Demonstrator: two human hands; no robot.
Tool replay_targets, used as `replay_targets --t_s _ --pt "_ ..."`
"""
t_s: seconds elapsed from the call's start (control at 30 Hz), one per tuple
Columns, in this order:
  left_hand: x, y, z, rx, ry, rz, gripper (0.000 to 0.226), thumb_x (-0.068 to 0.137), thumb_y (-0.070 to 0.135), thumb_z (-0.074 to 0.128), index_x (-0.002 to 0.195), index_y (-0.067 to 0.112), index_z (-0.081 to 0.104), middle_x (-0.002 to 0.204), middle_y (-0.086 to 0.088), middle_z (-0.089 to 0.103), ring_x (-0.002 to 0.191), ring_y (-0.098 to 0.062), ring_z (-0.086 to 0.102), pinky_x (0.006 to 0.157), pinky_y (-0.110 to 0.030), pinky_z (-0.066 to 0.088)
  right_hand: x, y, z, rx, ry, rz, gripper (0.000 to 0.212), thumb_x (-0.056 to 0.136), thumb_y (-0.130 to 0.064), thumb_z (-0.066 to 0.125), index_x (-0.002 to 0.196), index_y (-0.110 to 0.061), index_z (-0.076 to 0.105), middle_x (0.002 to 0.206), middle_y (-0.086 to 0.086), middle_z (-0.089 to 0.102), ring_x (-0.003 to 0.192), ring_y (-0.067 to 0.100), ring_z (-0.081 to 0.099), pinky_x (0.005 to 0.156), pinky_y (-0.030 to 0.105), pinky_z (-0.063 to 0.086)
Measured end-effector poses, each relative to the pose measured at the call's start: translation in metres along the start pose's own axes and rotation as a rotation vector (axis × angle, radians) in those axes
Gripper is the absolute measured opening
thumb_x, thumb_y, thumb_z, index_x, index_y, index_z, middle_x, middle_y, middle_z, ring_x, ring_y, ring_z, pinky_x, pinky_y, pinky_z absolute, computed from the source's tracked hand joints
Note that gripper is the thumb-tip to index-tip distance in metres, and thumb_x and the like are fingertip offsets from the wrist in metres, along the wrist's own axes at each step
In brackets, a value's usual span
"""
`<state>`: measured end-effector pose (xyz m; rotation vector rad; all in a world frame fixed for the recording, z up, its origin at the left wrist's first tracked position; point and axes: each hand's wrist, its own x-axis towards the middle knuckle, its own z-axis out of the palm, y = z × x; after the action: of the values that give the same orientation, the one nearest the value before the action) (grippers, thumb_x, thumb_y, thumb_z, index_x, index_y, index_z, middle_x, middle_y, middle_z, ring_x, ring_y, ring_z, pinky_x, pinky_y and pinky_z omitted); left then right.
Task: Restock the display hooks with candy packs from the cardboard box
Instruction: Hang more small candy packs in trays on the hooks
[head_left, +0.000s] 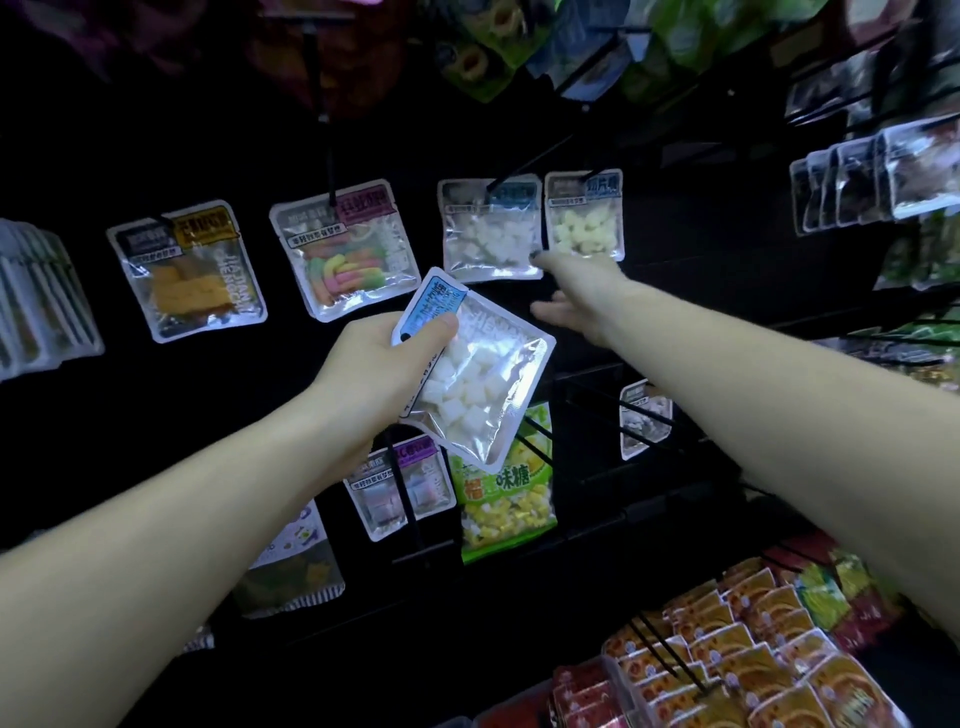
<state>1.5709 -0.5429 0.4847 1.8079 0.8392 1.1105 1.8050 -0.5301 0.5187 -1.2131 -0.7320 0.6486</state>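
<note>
Your left grip (387, 351) pinches the candy pack (475, 376) by its header below the hanging white-cube pack (488, 228), ready for hooking; right grip (576, 296), fingers loose, steadies that pack.

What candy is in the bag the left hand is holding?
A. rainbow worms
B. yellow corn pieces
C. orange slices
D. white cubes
D: the left hand grips a clear bag with a blue label, and small white cubes show through it.

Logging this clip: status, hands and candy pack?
Left hand grips white-cube candy pack, not yet hung. Right hand open, reaching at hung white-cube pack. Nothing blocking the hook.
</note>
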Motion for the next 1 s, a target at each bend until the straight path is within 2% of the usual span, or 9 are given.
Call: replay_targets --t_s 0.1,0.2,0.3,0.4,0.47,0.57,0.7,0.83,1.0 --pt "-0.002 0.021 0.002 0.074 -0.009 0.023 0.03 0.103 0.041 0.064 0.104 0.013 0.076 0.107 -0.019 0.078 0.086 -0.033 0.077 0.076 -0.041 0.064 -0.047 -0.009 -0.021 -0.126 -0.162 0.028 0.06 0.099 -0.049 0.062 0.141 -0.008 0.052 0.121 0.012 0.065 0.09 0.02 0.074 0.065 0.029 0.06" --pt "-0.006 0.043 0.007 0.102 -0.026 0.067 0.039 0.102 0.038 0.066 0.109 0.001 0.073 0.111 -0.028 0.074 0.078 -0.028 0.071 0.07 -0.039 0.06 -0.093 -0.027 -0.047 -0.115 -0.461 0.053 0.047 0.102 -0.052 0.053 0.116 -0.01 0.067 0.104 0.007 0.075 0.089 0.021 0.072 0.08 0.035 0.06" --pt "-0.013 0.064 0.016 0.126 -0.06 0.105 0.041 0.101 0.037 0.068 0.112 -0.001 0.069 0.106 -0.026 0.075 0.08 -0.028 0.07 0.07 -0.039 0.057 -0.126 -0.041 -0.067 -0.275 -0.646 -0.002 0.031 0.099 -0.033 0.063 0.123 -0.014 0.068 0.115 0.002 0.077 0.107 0.021 0.073 0.094 0.036 0.058" --pt "-0.019 0.082 0.024 0.122 -0.011 0.135 0.04 0.091 0.041 0.08 0.101 0.007 0.06 0.092 -0.012 0.072 0.074 -0.023 0.072 0.063 -0.037 0.059 -0.138 -0.049 -0.077 -0.309 -0.593 -0.103 0.03 0.098 -0.017 0.066 0.127 -0.012 0.07 0.117 0.003 0.077 0.103 0.015 0.072 0.088 0.031 0.058" --pt "-0.023 0.091 0.027 0.015 0.01 0.099 0.044 0.086 0.037 0.086 0.099 0.012 0.052 0.096 -0.008 0.074 0.069 -0.015 0.076 0.057 -0.031 0.061 -0.141 -0.053 -0.085 -0.199 -0.53 -0.129 0.024 0.097 -0.013 0.066 0.12 -0.015 0.071 0.112 0.002 0.077 0.098 0.013 0.073 0.081 0.028 0.059" --pt "-0.03 0.097 0.031 -0.205 -0.111 0.039 0.034 0.091 0.024 0.082 0.103 0.0 0.061 0.106 -0.017 0.08 0.087 -0.021 0.081 0.073 -0.028 0.065 -0.143 -0.057 -0.095 0.001 -0.402 -0.137 0.008 0.099 -0.012 0.064 0.105 -0.017 0.069 0.1 0.0 0.077 0.087 0.012 0.073 0.067 0.023 0.058" --pt "-0.036 0.096 0.047 -0.235 -0.152 -0.019 0.044 0.098 0.02 0.075 0.131 -0.003 0.057 0.115 -0.017 0.077 0.095 -0.025 0.08 0.075 -0.028 0.065 -0.142 -0.06 -0.095 0.116 -0.33 -0.127 0.006 0.1 -0.01 0.063 0.101 -0.015 0.067 0.094 0.001 0.078 0.084 0.013 0.074 0.067 0.022 0.06" --pt "-0.024 0.1 0.061 -0.15 -0.018 0.063 0.031 0.096 0.01 0.074 0.118 0.006 0.052 0.133 -0.019 0.058 0.107 -0.031 0.074 0.073 -0.032 0.066 -0.14 -0.063 -0.087 0.144 -0.283 -0.131 0.013 0.099 -0.008 0.063 0.11 -0.01 0.069 0.102 0.006 0.077 0.085 0.015 0.075 0.065 0.024 0.061" --pt "-0.015 0.11 0.066 -0.17 0.017 0.112 0.025 0.095 0.007 0.074 0.113 0.011 0.057 0.133 -0.013 0.06 0.107 -0.03 0.073 0.07 -0.028 0.065 -0.127 -0.066 -0.082 0.226 -0.224 -0.142 0.019 0.098 -0.006 0.064 0.116 -0.006 0.067 0.113 0.011 0.076 0.088 0.018 0.076 0.064 0.025 0.061"
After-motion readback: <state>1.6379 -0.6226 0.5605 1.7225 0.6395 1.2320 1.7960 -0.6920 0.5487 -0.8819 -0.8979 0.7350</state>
